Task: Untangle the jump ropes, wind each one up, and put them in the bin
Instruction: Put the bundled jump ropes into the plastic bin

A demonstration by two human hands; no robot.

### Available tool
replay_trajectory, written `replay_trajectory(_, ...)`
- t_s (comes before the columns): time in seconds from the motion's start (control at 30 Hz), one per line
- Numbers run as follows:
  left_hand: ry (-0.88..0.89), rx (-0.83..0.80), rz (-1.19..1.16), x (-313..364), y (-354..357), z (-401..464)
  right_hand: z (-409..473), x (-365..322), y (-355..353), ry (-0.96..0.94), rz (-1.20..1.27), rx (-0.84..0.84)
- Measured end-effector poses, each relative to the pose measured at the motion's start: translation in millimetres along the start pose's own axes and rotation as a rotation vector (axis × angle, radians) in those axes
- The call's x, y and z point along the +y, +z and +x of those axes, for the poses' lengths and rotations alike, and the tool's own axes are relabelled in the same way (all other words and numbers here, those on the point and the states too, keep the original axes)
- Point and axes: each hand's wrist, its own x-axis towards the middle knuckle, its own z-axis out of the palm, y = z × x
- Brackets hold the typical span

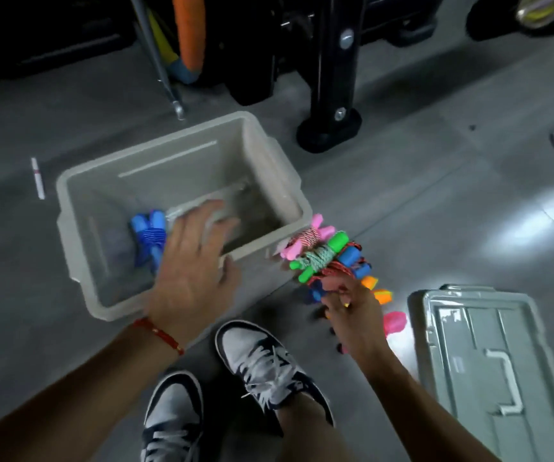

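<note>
Down on the grey floor [435,201], the beige bin [182,151] stands open with one wound blue jump rope [149,236] lying against its left wall. Over the bin's near edge hovers the left hand [192,261], fingers spread and relaxed, gripping nothing, just right of the blue rope; a red bracelet [159,333] circles that wrist. Just outside the bin's right near corner, the right hand [352,311] pinches a cluster of wound ropes: a pink bundle [305,238] nearest the bin's rim, a green bundle [322,258] beside it, then a red-corded bundle with blue handles [352,261]. More handles, orange [380,293] and pink [395,323], show behind the hand, too blurred to sort. A grey lid [489,361] lies on the floor to the right. No readable writing shows anywhere.
</note>
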Motion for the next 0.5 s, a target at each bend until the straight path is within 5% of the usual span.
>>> replay_trajectory(0.1, 0.107, -0.259, -0.126, 43.5, 45.5, 3.7, 5.5, 22.9, -19.7, 0.259, 0.107, 0.012)
replay_trajectory(0.27, -0.080, -0.646, -0.198, 55.8, 122.1, 13.9, 11.3, 39.9, -28.8, 0.448, 0.286, -0.001)
replay_trajectory(0.4, 0.064, -0.661, -0.151, 42.5, 188.7, 46.0, 33.1, 39.4, -17.5, 0.385, 0.338, -0.025)
replay_trajectory(0.5, -0.097, -0.659, -0.152, 45.9, 222.9, 63.5, 60.2, 38.8, -0.4, 0.384, 0.324, 0.041)
